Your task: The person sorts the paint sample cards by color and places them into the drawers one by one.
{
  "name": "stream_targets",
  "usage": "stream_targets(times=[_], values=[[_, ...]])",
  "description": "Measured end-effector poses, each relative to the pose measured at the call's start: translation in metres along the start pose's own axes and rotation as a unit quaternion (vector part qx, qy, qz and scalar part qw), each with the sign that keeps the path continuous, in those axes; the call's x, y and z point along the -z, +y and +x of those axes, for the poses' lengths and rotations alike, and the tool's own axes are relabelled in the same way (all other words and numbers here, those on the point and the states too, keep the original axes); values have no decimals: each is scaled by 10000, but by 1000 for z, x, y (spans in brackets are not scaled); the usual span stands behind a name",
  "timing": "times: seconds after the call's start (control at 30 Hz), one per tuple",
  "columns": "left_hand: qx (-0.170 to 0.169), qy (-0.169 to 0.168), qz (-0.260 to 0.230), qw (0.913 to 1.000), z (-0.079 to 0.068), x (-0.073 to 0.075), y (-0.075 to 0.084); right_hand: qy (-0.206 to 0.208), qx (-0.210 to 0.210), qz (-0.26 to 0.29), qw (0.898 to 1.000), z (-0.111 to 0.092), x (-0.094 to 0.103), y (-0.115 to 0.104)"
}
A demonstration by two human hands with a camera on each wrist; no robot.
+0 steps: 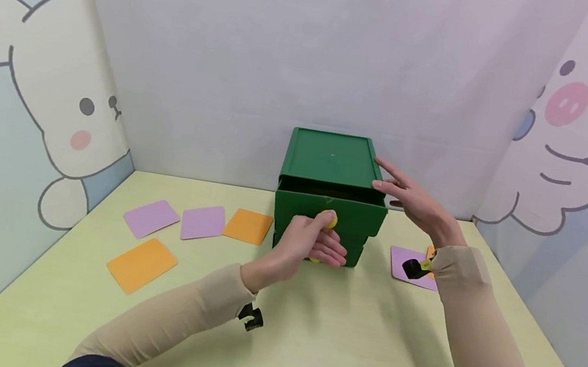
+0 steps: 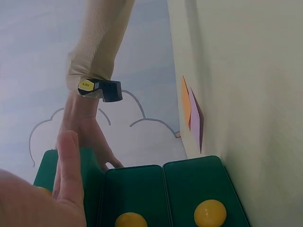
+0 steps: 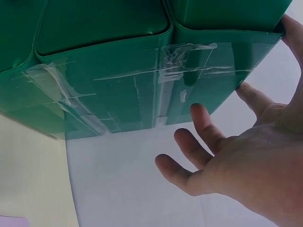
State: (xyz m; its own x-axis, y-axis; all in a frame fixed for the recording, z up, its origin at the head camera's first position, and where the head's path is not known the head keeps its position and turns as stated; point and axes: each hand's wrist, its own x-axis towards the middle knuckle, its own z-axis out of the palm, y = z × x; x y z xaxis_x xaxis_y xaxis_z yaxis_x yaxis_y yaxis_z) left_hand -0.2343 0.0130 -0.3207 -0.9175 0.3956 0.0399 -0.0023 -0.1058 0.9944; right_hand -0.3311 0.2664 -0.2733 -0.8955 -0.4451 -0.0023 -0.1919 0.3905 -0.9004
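Note:
A green chest of drawers stands against the back wall, its top drawer pulled partway out. With thumb and fingers, my left hand pinches the yellow knob on that drawer; the other fingers extend below. Lower drawers with round yellow knobs stay flush in the left wrist view. My right hand touches the chest's upper right edge with extended fingertips. In the right wrist view, its thumb and index finger meet the chest while the remaining fingers spread beside the taped side wall.
Left of the chest, purple cards and orange cards lie on the pale yellow table. Another purple card lies to the right, with an orange one partly behind the right sleeve. Cartoon-printed walls enclose the table.

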Motion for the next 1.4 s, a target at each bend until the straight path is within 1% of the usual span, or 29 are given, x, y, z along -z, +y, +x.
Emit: stream_targets(times=[0.2,0.53,1.03,1.23,1.4], values=[[6,-21,-38,10000,10,3,0,47,20,-8,10000,1,0,2],[87,62,-48,9999,23,6,-1,66,23,-56,10000,3,0,4],[154,100,23,9998,34,10,1,89,-46,-38,9999,2,-3,3],[112,76,30,9999,37,11,1,120,-35,-25,9999,3,-4,3],[146,96,-38,9998,38,11,1,133,-39,10,9999,3,-4,4]])
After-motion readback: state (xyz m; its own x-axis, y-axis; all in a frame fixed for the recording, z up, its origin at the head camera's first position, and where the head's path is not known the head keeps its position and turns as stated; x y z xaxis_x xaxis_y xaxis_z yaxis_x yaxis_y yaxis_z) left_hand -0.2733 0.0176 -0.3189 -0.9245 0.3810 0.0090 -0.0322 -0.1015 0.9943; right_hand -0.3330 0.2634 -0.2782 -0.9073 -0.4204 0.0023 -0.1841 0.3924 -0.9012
